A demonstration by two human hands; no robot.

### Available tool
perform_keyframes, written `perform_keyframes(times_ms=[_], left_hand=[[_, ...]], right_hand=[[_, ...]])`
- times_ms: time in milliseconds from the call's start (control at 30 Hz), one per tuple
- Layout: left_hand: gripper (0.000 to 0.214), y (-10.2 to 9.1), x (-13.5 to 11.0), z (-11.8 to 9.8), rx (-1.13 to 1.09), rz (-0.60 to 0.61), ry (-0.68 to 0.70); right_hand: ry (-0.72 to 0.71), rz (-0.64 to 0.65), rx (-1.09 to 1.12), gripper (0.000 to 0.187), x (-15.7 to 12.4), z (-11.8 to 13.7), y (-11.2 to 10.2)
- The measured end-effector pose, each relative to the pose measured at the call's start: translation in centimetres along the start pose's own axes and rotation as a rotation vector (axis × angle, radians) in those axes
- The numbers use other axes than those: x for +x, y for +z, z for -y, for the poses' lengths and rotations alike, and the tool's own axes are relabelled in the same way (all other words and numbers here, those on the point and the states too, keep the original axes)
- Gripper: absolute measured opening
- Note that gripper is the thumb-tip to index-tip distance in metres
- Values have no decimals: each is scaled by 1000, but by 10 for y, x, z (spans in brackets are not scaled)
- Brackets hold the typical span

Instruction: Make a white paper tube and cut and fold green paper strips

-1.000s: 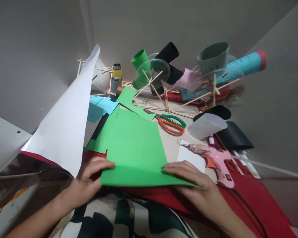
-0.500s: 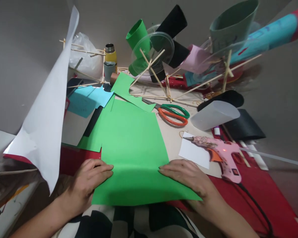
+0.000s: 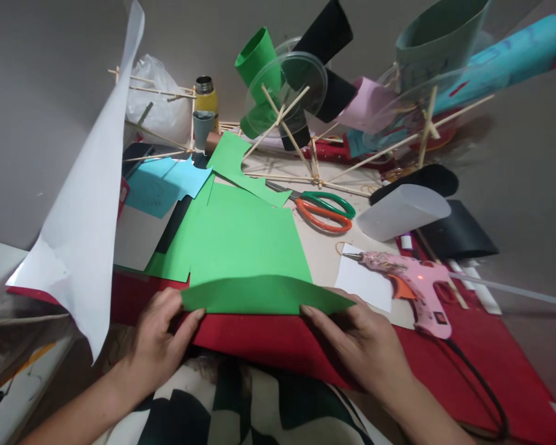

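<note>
The left hand [image 3: 155,334] and right hand [image 3: 368,340] each pinch one end of the green sheet's [image 3: 254,241] near edge, thumbs on the near side and fingers behind. The sheet, thin, smooth and matt, lies mid-bench with its near strip turned up into a flap (its top edge bows in a shallow arch). Both forearms slant in from the lower corners, the hands held well apart, thumbs angled inward.

Red bench [image 3: 259,337] surface shows between fold and lap. Near the right hand, a white card [image 3: 356,278] lies under the nozzle of the pink plastic glue gun [image 3: 421,284]; left of the left hand, a curled white sheet [image 3: 86,198] rises tall. Farther out are scissors [image 3: 324,213], blades partly under a curved green scrap [image 3: 231,157], an oval translucent tube [image 3: 401,213] and a thin wooden stick frame [image 3: 315,181].
</note>
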State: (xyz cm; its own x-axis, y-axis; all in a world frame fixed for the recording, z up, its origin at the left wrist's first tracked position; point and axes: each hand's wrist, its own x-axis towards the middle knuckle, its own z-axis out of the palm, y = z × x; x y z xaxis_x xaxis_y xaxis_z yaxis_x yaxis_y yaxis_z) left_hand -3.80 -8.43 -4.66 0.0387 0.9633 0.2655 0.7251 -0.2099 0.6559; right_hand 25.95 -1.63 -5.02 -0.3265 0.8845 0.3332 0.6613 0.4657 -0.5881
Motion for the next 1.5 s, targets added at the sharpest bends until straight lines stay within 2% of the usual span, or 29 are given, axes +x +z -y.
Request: perform_keyframes(times_ms=[67, 167, 267, 367, 567, 800, 967, 1067, 1167, 1233, 1333, 1400, 1500], left_hand=[[8, 3, -1, 0, 6, -22, -88], [35, 6, -2, 1, -8, -71, -153], [56, 7, -2, 1, 22, -82, -160], [61, 5, 2, -3, 74, -62, -147], [58, 1, 10, -7, 194, -42, -23], [44, 2, 15, -5, 287, 0, 138], [36, 0, 18, 0, 397, 44, 169], [38, -2, 18, 0, 502, 13, 163], [44, -3, 17, -7, 577, -37, 285], [49, -2, 19, -17, 581, 43, 443], [49, 7, 24, -34, 530, 271, 651], [47, 17, 30, -42, 502, 367, 688], [53, 31, 37, -46, 450, 449, 619]], right_hand=[[84, 15, -26, 21, 0, 0, 2], [181, 53, -46, 25, 1, 1, 4], [213, 60, -56, 36, 3, 3, 5], [205, 34, -77, 52, 4, 6, 6], [151, 24, -169, 61, 6, 8, 8], [6, -7, -332, 55, 5, 5, 10], [-60, -22, -419, 50, 5, 5, 11], [-87, -28, -455, 47, 6, 7, 11], [-100, -24, -479, 46, 7, 8, 11], [-110, -26, -487, 46, 6, 8, 12], [-124, -31, -494, 44, 6, 7, 13], [-131, -23, -493, 43, 6, 6, 14], [-125, -10, -487, 42, 7, 4, 13]])
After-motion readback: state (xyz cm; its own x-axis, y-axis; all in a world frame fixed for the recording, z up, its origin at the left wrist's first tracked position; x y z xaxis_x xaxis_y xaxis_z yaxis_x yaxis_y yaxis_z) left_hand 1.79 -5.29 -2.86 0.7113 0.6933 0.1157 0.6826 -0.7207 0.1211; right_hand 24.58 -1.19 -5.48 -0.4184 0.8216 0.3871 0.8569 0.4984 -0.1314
